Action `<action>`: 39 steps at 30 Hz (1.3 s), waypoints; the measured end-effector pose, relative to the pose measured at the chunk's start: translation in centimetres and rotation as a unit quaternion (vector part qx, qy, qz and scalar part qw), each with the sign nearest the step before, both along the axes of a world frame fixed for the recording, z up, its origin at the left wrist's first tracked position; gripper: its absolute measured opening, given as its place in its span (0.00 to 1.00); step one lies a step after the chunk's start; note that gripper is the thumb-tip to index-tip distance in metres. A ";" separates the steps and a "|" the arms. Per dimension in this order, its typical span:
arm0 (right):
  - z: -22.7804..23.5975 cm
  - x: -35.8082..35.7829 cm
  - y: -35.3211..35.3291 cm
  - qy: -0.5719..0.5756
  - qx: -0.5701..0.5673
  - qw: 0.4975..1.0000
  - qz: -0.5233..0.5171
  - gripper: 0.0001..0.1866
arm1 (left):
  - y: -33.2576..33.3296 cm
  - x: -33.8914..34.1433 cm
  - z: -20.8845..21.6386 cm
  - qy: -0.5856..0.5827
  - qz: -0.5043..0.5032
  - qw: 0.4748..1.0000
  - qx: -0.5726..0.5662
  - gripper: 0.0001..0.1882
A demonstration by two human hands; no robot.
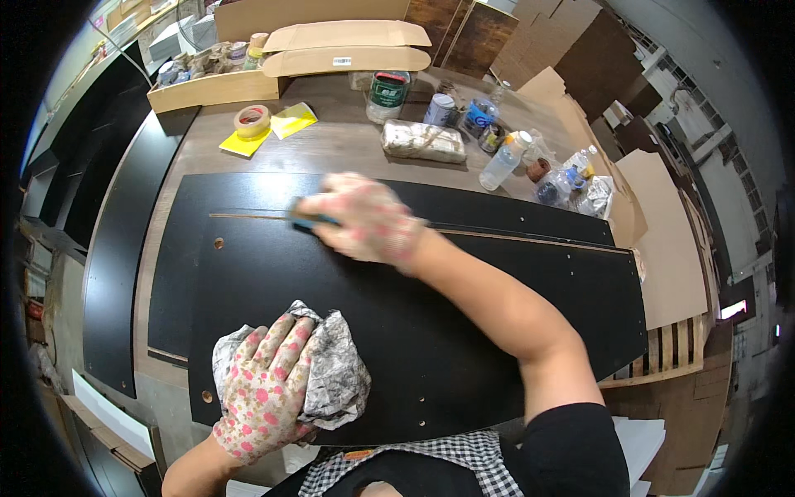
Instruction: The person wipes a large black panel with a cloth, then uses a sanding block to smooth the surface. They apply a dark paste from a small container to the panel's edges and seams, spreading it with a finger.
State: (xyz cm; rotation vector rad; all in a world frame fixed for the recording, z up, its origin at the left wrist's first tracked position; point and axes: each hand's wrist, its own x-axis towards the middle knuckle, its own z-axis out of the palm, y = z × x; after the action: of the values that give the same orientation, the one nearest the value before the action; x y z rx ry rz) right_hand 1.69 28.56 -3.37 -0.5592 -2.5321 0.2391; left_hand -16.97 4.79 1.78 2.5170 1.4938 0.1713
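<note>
Nearest, the floral-gloved left hand (263,393) has its grip slightly spread, fingers extended over one crumpled grey rag (338,377) on the upper of two stacked black panels (464,331). Farther off, the gloved right hand (360,217), blurred, has its grip clamped on one small bluish block (303,219) at the upper panel's far edge, toward the left. Beyond, the bench (339,149) carries one wrapped bundle (423,142), one tape roll (252,131) and two yellow sheets (294,121).

Crumpled grey cloth (338,377), small bluish block (305,221), flat black panel (464,331).
</note>
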 end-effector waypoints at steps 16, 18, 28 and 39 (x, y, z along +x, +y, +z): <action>6.2 22.5 -5.8 -0.176 0.096 0.934 -0.296 0.19 | 7.4 4.4 0.6 0.130 -0.150 0.979 -0.039 0.39; 6.6 25.3 -6.5 -0.165 -0.014 0.875 -0.455 0.16 | 7.8 5.5 0.4 0.109 -0.153 0.982 -0.001 0.37; 6.0 31.4 -7.0 -0.149 -0.019 0.866 -0.477 0.14 | 10.4 12.8 0.1 0.092 -0.196 0.976 0.013 0.36; 6.7 38.1 -7.2 -0.165 -0.038 0.812 -0.558 0.14 | 11.9 21.6 -0.4 0.123 -0.271 0.953 -0.063 0.35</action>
State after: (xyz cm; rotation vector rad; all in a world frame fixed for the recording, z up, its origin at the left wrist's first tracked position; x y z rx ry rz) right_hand 39.76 21.39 3.37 -2.1146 -2.0262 -0.2223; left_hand 4.61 16.69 1.42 2.8002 0.7889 -0.3226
